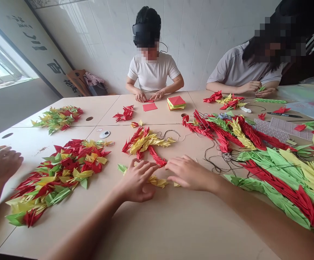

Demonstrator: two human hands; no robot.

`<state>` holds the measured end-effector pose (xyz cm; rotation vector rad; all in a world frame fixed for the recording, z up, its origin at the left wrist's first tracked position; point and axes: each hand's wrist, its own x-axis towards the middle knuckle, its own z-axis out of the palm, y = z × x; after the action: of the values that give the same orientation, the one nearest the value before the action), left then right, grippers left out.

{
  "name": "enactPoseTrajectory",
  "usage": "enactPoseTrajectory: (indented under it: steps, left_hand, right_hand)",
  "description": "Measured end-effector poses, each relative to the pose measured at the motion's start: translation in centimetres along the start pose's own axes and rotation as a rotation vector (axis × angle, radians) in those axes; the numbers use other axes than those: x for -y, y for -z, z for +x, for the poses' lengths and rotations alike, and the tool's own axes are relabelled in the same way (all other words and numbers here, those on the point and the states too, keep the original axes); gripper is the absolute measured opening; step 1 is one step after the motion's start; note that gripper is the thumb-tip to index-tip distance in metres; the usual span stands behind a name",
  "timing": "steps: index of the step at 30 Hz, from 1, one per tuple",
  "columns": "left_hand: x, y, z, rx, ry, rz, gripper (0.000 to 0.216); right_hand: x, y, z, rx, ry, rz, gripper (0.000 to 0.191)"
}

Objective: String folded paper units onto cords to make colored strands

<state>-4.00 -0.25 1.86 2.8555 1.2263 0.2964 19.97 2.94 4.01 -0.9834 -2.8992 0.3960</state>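
Note:
My left hand (140,180) hovers low over the table with its fingers apart, the tips at the end of a red strand (157,158) of pointed, crane-like folded paper. Opposite it, my right hand (188,173) reaches in with stretched fingers near the same end. Whether either hand touches the strand I cannot tell. Beyond them lies a bundle of yellow folded-paper strands (144,142) with red ones. Yellow folded papers (158,181) and a green one (122,168) lie partly hidden under and beside my left hand.
A pile of loose folded papers (70,164) spreads to the left; long strands (281,180) with black cords cover the right. Across the table, one person (154,72) handles red paper near a square paper stack (176,103); another (250,68) holds green paper. A third person's hand (2,162) is at far left.

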Motion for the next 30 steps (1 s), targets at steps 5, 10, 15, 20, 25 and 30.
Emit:
enactPoseTrajectory:
  steps: [5, 10, 15, 20, 25, 30]
  left_hand:
    - [1.6, 0.8, -0.4, 0.058, 0.025, 0.012, 0.044]
    - [1.5, 0.3, -0.2, 0.081, 0.055, 0.0, 0.016]
    - [1.3, -0.4, 0.1, 0.028, 0.035, -0.013, 0.014]
    - [0.9, -0.9, 0.1, 0.008, 0.044, -0.052, 0.019]
    - [0.1, -1.1, 0.3, -0.038, 0.05, -0.078, 0.023]
    - [-0.2, -1.5, 0.5, -0.053, 0.026, -0.078, 0.019]
  right_hand:
    - [2.4, -3.9, 1.2, -0.112, 0.096, 0.03, 0.054]
    - [2.1, -4.4, 1.7, -0.109, 0.005, -0.015, 0.019]
    - [-0.7, -2.0, 1.1, -0.065, -0.061, -0.059, 0.016]
    - [-2.0, -0.6, 0.2, 0.012, -0.066, 0.007, 0.014]
    - [-0.1, -1.9, 1.0, -0.079, -0.005, 0.004, 0.016]
    - [-0.6, -2.3, 1.1, -0.048, -0.026, -0.067, 0.019]
